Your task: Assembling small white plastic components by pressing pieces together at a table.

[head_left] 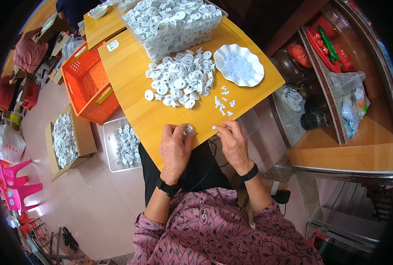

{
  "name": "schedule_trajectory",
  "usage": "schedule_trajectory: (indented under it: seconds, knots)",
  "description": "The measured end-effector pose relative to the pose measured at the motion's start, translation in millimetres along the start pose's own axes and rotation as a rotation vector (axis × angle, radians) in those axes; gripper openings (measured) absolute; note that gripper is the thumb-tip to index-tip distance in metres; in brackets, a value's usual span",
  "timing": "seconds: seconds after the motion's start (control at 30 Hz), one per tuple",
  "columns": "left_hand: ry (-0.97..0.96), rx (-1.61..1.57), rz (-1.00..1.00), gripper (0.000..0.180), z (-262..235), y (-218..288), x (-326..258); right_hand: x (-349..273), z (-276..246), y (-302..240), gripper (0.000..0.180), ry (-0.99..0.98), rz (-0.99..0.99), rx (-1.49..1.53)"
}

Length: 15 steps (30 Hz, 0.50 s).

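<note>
disc (188, 129) in left hand (175, 145), chip (214, 127) in right hand (233, 141)

At the back of our table (130, 88) we have 1 tub (183, 40), with a pile of parts (179, 81) before it and a plate (259, 70) of tiny bits (237, 66) to the pile's right. More loose bits (223, 102) lie between the plate and our right hand (234, 143). Left of the table we see 1 basket (90, 79), plus 1 box (85, 134) and 1 bin (107, 145) on the floor (88, 198).
</note>
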<state>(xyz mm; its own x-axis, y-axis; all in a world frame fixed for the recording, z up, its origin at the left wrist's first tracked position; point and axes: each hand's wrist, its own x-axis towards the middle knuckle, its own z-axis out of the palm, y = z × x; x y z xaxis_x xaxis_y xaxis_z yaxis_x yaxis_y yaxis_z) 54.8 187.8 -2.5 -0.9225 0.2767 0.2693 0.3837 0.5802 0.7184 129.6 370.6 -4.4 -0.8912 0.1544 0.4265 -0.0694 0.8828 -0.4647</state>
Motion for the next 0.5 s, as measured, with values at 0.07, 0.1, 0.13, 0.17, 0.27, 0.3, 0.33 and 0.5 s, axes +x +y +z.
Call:
schedule_trajectory:
  seconds: [0.07,0.1,0.13,0.17,0.27,0.3,0.33,0.5]
  knots:
    - [-0.006,-0.028,-0.018,0.026,-0.3,-1.3,-0.8,1.1,-1.5,-0.7,0.022,0.000,-0.027,-0.028]
    - [0.000,-0.050,-0.021,0.026,0.6,-3.4,-1.7,1.3,-1.3,0.3,0.022,0.000,-0.028,-0.027]
    - [0.005,-0.073,-0.023,0.025,0.9,-4.6,-2.0,1.3,-0.7,2.1,0.022,0.003,-0.042,-0.024]
    - [0.006,-0.073,-0.023,0.025,0.6,-5.3,-2.2,1.4,-0.4,3.4,0.021,0.007,-0.056,-0.021]
    - [0.010,-0.074,-0.003,0.025,-1.5,-6.6,-2.7,2.8,-0.6,4.4,0.017,0.010,-0.062,-0.009]
    - [0.004,-0.092,-0.008,0.024,-2.5,-6.8,-2.9,3.8,-0.9,3.7,0.017,0.009,-0.064,-0.009]
    - [-0.003,-0.111,-0.013,0.023,-3.3,-7.0,-3.5,5.0,-1.7,2.3,0.014,0.013,-0.063,0.000]
    - [0.008,-0.154,0.000,0.025,-6.6,-9.1,-5.4,9.8,0.4,-1.2,0.010,-0.005,-0.031,-0.025]
